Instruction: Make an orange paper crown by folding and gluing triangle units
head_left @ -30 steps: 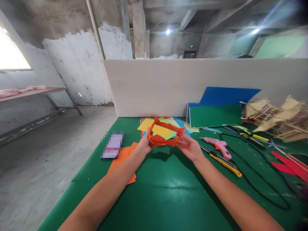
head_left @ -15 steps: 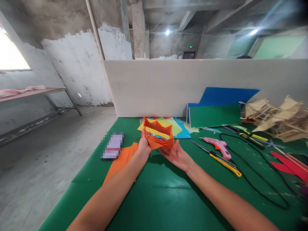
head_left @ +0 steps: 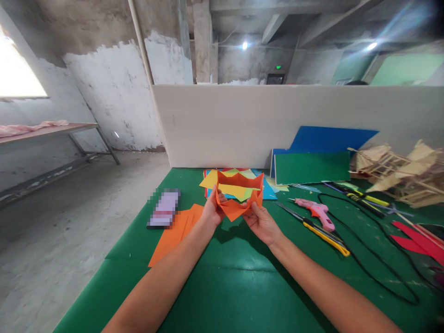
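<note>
An orange folded-paper ring [head_left: 239, 179] with a zigzag edge is held up above the green table [head_left: 222, 286]. My left hand [head_left: 214, 208] grips its left end, fingers wrapped round the paper. At the other end my right hand [head_left: 262, 223] pinches the near right corner between thumb and fingers. Through the ring's opening shows a stack of coloured paper [head_left: 209, 178] lying behind it. Beside my left forearm lie orange paper sheets [head_left: 169, 239], partly covered by that arm.
A blurred phone [head_left: 164, 208] lies on the left. To the right are a yellow craft knife [head_left: 326, 238], a pink glue gun [head_left: 317, 212] with a black cord, red paper strips [head_left: 418, 238] and wooden stick models [head_left: 405, 171]. Green and blue boards [head_left: 312, 167] lean against the pale partition [head_left: 222, 125].
My right hand, earlier spread beneath the paper ring, now pinches its right corner. The ring has shifted right and stands wider open, its near edge folded into a downward point.
</note>
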Available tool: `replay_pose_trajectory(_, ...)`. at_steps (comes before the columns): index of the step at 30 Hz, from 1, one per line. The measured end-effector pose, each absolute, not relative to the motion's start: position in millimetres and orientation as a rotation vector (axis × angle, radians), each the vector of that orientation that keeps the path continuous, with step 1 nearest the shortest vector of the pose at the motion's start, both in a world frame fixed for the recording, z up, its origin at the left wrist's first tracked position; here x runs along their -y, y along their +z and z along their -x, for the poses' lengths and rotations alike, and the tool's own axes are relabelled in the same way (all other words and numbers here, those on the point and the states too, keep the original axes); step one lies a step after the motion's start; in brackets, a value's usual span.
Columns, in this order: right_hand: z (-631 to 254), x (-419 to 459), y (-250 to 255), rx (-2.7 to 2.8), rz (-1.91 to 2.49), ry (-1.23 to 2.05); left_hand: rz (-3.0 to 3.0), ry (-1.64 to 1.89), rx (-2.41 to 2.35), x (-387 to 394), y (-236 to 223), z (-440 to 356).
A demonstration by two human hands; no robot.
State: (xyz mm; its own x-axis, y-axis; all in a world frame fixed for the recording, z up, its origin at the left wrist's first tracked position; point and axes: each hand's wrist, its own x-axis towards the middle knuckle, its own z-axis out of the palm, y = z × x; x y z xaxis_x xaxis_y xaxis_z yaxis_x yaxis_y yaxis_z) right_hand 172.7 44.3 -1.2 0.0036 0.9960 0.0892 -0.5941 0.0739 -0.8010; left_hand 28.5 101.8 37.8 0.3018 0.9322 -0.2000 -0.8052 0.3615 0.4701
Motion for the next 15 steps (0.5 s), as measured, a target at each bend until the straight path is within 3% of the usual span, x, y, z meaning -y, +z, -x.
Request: replay_pose_trajectory(15,-173.0,-44.4,4.6,0.608,0.537,1.580,-0.240,1.224,-0.463,-102.7,39.2,-23.3)
